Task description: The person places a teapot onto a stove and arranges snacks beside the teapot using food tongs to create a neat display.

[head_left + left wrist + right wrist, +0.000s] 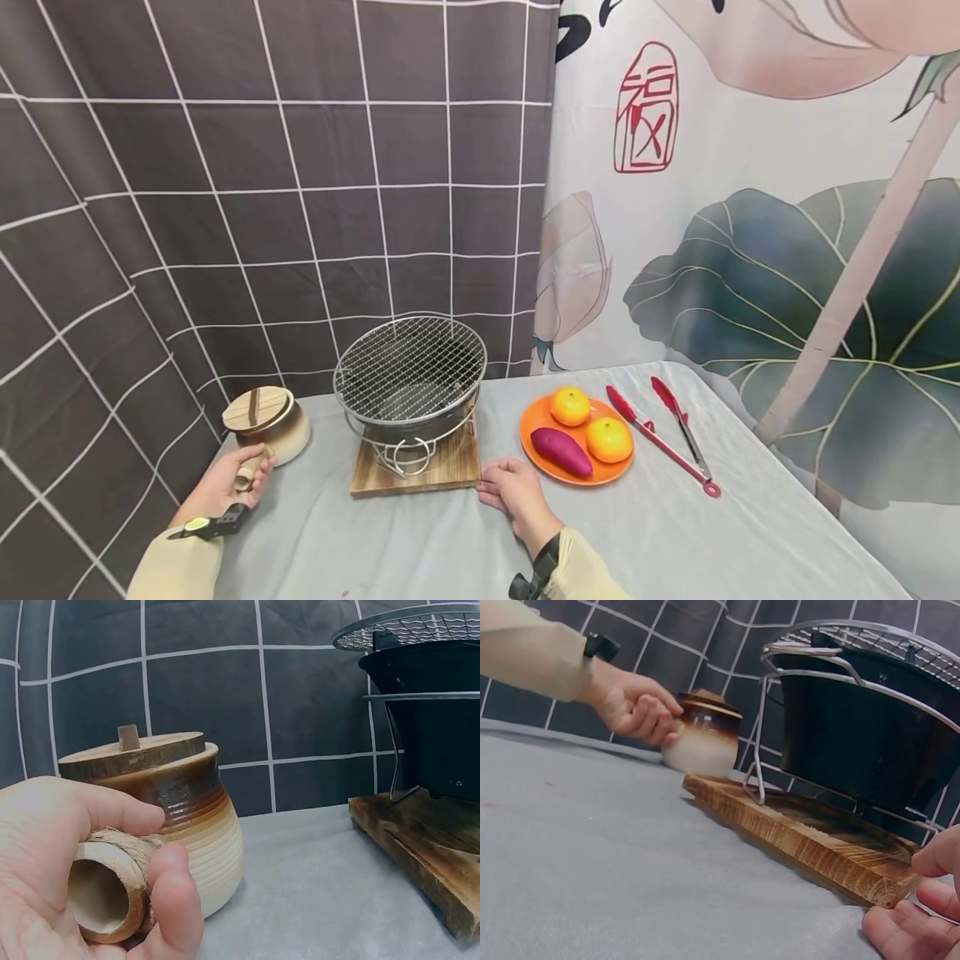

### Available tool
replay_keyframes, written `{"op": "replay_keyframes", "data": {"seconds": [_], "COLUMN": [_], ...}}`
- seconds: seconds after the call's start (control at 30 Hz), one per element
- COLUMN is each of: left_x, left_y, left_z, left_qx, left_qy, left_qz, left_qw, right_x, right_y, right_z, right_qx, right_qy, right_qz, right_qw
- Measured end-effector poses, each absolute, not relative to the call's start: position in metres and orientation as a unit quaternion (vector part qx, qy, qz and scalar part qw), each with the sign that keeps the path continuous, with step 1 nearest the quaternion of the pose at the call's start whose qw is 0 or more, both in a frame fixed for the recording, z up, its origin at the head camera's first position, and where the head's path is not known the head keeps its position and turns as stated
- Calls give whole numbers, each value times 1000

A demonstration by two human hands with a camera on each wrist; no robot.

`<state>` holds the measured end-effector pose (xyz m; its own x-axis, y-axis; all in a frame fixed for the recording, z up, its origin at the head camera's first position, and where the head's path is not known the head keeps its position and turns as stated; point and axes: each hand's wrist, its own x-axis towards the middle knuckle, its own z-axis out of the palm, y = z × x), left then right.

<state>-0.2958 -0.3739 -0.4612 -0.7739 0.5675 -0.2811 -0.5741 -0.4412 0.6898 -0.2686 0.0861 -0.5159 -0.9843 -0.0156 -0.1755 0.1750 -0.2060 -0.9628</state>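
Note:
On the left of the table stands a ceramic pot [217, 840], glazed brown to cream, with a wooden lid [257, 408]. My left hand [234, 479] grips its hollow, twine-wrapped handle [105, 892], fingers and thumb curled round it. In the middle, a black grill stove [420, 417] sits in a wire stand on a square wooden board [367, 475]. My right hand [517, 496] rests at the board's front right corner, its fingers loosely bent beside the edge. In the right wrist view these fingers [907, 930] lie against or very close to the corner; contact is hard to tell.
A round wire mesh [412, 367] covers the stove. Right of it, an orange plate [534, 454] carries two orange fruits [609, 439] and a purple sweet potato [561, 451]. Red-tipped tongs [678, 458] lie farther right. Curtains hang behind the table.

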Motion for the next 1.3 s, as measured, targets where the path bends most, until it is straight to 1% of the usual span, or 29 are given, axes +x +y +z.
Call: {"op": "replay_keyframes", "data": {"seconds": [0.2,0.27,0.37,0.57,0.7,0.93,1.13,1.3], "left_x": [-295,-294,-293,-292,-291,-290,-291,-290], "left_y": [-374,-373,-373,-371,-367,-354,-332,-318], "left_z": [-464,-464,-462,-461,-459,-444,-421,-403], "left_qx": [25,23,10,1,-14,-26,-42,-32], "left_qy": [409,403,407,493,565,517,513,490], "left_qz": [840,842,846,818,785,818,832,844], "left_qw": [355,357,345,295,254,251,209,214], "right_x": [-268,-268,-268,-267,-266,-267,-270,-273], "right_y": [84,82,80,78,78,79,82,83], "right_z": [-520,-521,-522,-521,-520,-520,-520,-521], "right_qx": [54,53,49,47,50,46,47,64], "right_qy": [666,681,692,693,694,688,674,648], "right_qz": [-743,-730,-720,-719,-718,-724,-736,-757], "right_qw": [37,26,14,7,10,18,34,51]}}
